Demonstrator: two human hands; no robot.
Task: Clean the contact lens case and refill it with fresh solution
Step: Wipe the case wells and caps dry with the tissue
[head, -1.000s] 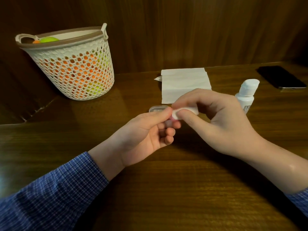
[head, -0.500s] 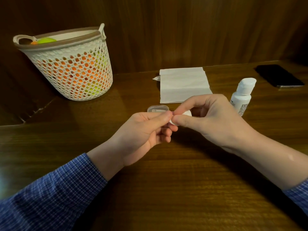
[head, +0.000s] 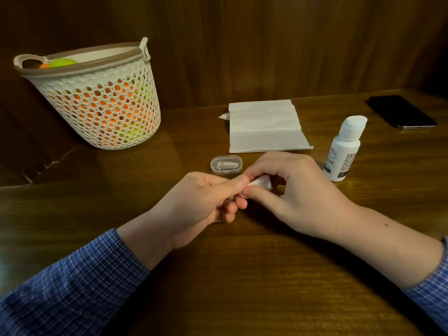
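Observation:
My left hand [head: 206, 200] and my right hand [head: 291, 192] meet over the middle of the wooden table. Between their fingertips is a small white contact lens case [head: 261, 183], mostly hidden by fingers. My right thumb and forefinger pinch its white part; my left thumb and curled fingers grip its other end. A white solution bottle [head: 344, 149] with a closed flip cap stands upright just right of my right hand. A folded white tissue [head: 266, 127] lies behind the hands.
A small clear oval box [head: 226, 164] with a white piece inside lies just behind my left thumb. A white mesh basket [head: 101, 105] holding orange and green items stands at the back left. A black phone [head: 402, 112] lies at the far right.
Both hands have sunk a little toward the table and drawn nearer to me, still holding the case. The clear oval box, half hidden before, now shows fully.

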